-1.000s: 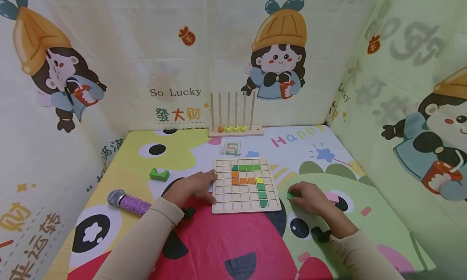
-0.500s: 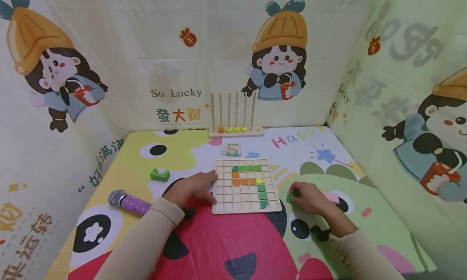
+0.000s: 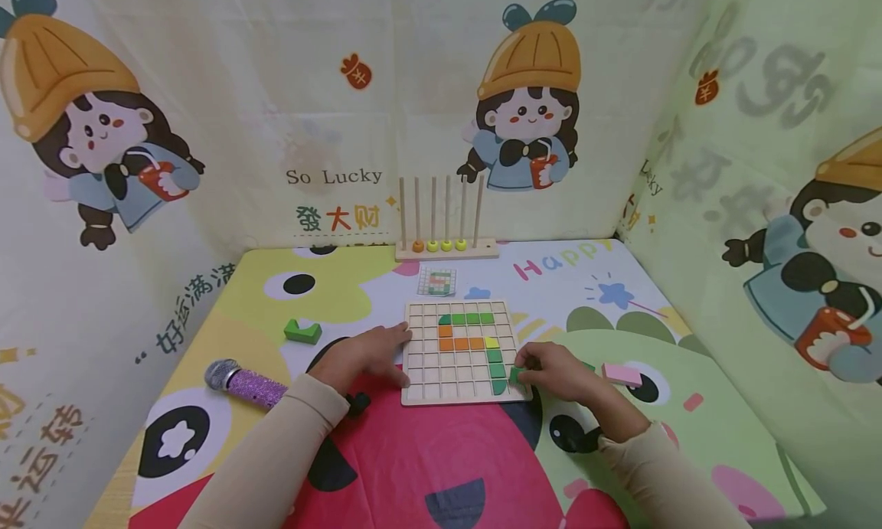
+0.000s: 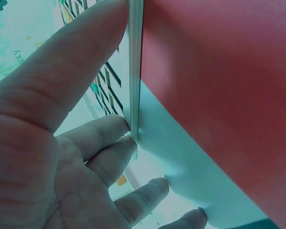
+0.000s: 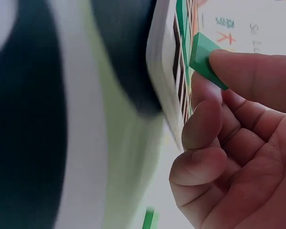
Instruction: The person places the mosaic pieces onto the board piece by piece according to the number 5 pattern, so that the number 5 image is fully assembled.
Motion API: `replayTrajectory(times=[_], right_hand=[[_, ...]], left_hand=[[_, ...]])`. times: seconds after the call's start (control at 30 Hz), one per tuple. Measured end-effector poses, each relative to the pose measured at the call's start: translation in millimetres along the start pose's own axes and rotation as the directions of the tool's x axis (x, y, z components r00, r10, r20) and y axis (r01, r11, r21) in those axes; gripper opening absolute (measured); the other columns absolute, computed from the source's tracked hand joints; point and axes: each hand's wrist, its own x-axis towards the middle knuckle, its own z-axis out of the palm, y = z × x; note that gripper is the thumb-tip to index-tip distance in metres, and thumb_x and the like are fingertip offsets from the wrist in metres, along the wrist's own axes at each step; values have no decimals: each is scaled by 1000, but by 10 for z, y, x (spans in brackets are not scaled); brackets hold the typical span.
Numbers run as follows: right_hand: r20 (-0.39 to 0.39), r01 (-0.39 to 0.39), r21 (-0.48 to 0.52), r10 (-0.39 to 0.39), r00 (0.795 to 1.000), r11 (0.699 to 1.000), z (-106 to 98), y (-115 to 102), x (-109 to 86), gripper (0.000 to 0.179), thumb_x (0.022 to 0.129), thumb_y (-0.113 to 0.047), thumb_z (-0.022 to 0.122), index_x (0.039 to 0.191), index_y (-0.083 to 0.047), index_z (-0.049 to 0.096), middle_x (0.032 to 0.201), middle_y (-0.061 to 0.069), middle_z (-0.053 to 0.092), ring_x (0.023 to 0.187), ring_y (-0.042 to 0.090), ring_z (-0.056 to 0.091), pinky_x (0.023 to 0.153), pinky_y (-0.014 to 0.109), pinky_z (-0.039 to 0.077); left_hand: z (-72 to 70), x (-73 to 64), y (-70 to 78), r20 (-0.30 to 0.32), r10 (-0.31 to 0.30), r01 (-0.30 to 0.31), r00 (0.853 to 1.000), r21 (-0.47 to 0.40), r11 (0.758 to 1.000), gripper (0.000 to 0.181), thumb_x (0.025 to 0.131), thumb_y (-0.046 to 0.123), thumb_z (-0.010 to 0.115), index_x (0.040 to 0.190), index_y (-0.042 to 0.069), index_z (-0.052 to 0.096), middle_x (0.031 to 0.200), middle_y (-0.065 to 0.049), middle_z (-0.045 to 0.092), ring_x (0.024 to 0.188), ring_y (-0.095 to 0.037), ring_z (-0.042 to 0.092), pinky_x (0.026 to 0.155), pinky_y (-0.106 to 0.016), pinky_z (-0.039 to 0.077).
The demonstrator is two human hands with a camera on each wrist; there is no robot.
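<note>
A wooden grid board (image 3: 427, 372) lies mid-table, bearing a line of coloured square tiles: green along the top, orange (image 3: 460, 344) in the middle, one yellow (image 3: 490, 343), then green down the right side. My left hand (image 3: 361, 357) rests against the board's left edge, thumb and fingertips at the rim, fingers extended. Between thumb and index finger my right hand (image 3: 556, 372) pinches a green tile (image 5: 203, 55), over the board's right edge beside the green column. The other fingers of that hand are curled in.
A small pattern card (image 3: 437, 281) lies behind the board, before a wooden peg rack (image 3: 406, 255) with a few beads. On the left are a purple glitter microphone (image 3: 255, 387) and a notched green block (image 3: 302, 331). A pink block (image 3: 622, 374) lies right of my right hand.
My right hand has moved left with the green tile, from the cloth beside the board to over its right edge. The pink block is now more exposed. My left hand has stayed put.
</note>
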Motion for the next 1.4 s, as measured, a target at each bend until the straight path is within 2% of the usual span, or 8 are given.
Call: replayTrajectory(times=[0.17, 0.4, 0.6, 0.9, 1.2, 1.4], right_hand=[[55, 35, 21, -36, 998, 999, 118, -123, 95, 8, 92, -6, 71, 98, -6, 66, 82, -1, 64, 78, 15, 56, 67, 28, 48], [79, 53, -60, -48, 996, 997, 268, -266, 212, 7, 91, -8, 72, 94, -12, 67, 80, -6, 63, 81, 12, 57, 74, 28, 47], [68, 66, -97, -59, 996, 993, 322, -320, 237, 6, 91, -8, 72, 93, -13, 68, 78, -7, 62, 78, 11, 56, 73, 28, 46], [64, 43, -115, -35, 997, 992, 358, -391, 236, 7, 89, -7, 73, 91, -11, 68, 78, -6, 63, 79, 13, 56, 71, 29, 47], [29, 52, -228, -47, 998, 972, 440, -399, 241, 9, 89, -9, 74, 86, -16, 68, 74, -7, 59, 75, 11, 55, 68, 28, 47], [17, 68, -284, -65, 998, 956, 457, -421, 230, 5, 87, -7, 74, 90, -11, 73, 81, -6, 65, 78, 10, 57, 71, 31, 50]], left_hand=[[-5, -1, -3, -1, 4, -4, 1000, 8, 1000, 100, 79, 40, 90, 161, 14, 39, 170, -8, 32, 151, -42, 35, 116, -57, 42], [-5, 4, -3, 4, -1, 1, 1000, 6, 1000, 101, 78, 39, 90, 161, 14, 38, 170, -7, 31, 151, -41, 35, 117, -57, 41], [14, 19, -9, -1, 0, 0, 1000, -4, 1000, 103, 77, 39, 91, 162, 15, 38, 171, -7, 30, 152, -41, 34, 116, -57, 43], [22, 28, -16, 1, -6, 6, 1000, -15, 1000, 103, 77, 39, 91, 162, 15, 38, 170, -7, 31, 152, -40, 35, 116, -57, 42], [13, 22, -11, 1, -2, 2, 1000, 0, 1000, 101, 79, 40, 90, 162, 15, 38, 170, -8, 31, 152, -41, 35, 117, -56, 42], [10, 36, -24, 0, 16, -16, 1000, 19, 1000, 100, 79, 39, 90, 161, 13, 39, 170, -9, 32, 152, -43, 34, 118, -57, 40]])
